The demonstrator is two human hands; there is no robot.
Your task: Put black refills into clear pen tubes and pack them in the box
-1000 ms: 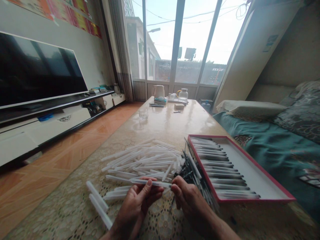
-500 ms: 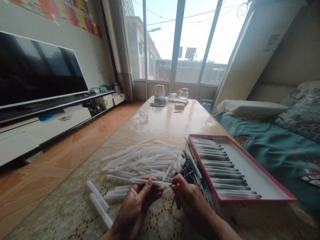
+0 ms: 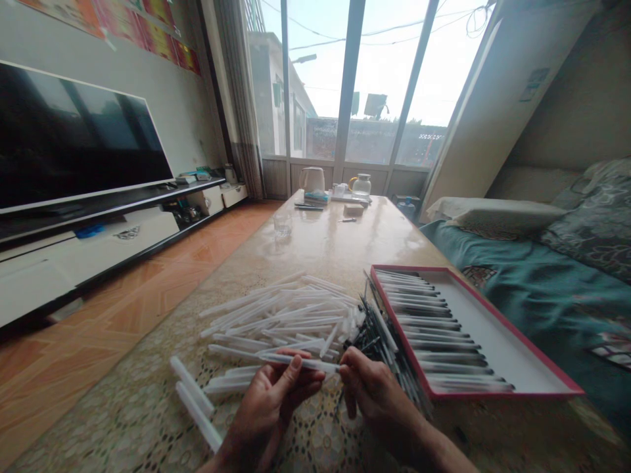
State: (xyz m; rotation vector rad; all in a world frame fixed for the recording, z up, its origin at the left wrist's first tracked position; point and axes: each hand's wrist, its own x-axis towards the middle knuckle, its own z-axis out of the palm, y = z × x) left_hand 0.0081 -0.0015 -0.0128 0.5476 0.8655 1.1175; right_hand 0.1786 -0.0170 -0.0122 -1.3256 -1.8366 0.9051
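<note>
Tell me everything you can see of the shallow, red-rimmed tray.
The shallow, rectangular, red-rimmed tray has a white floor and looks like cardboard. It lies flat and open on the pale, floral-patterned table, to the right of the right hand. Slender whitish rods with dark right ends lie side by side in its left part; bare floor shows to their right. Thin, loose dark rods lie outside along its left wall; whether they touch it is unclear.

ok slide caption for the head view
Left hand holds a white tube, right hand pinching at its end, red-edged box to the right.
</note>
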